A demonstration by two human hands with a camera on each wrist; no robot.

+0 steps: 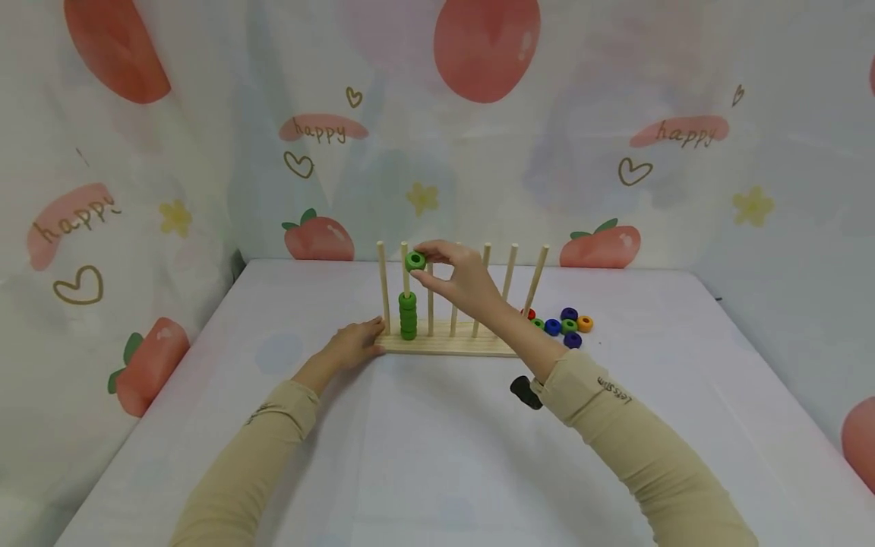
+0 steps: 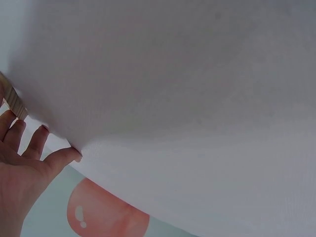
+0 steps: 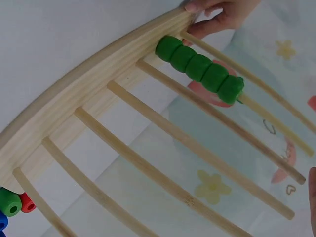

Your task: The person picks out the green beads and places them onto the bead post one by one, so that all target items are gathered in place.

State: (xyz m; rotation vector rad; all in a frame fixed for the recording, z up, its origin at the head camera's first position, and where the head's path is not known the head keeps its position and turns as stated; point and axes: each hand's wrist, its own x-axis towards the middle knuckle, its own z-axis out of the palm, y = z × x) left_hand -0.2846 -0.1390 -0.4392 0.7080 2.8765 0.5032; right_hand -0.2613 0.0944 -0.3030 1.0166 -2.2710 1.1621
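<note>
My right hand [image 1: 465, 281] pinches a green bead [image 1: 415, 261] between thumb and fingertips, close to the upper part of the second peg from the left. Around that peg sits a stack of green beads [image 1: 408, 317], reaching down to the base. The wooden peg stand [image 1: 444, 347] holds a row of upright pegs. At its left end, my left hand [image 1: 353, 344] grips the base, thumb on one side and fingers on the other. The right wrist view shows only a sliver of the right hand at its edge; the pinched bead is out of that view.
Loose beads in several colours, among them a blue bead [image 1: 552, 327] and an orange bead [image 1: 584, 324], lie right of the stand. A black object [image 1: 525, 392] lies partly behind the right forearm. A patterned cloth [image 1: 424, 167] hangs behind the white table [image 1: 424, 471].
</note>
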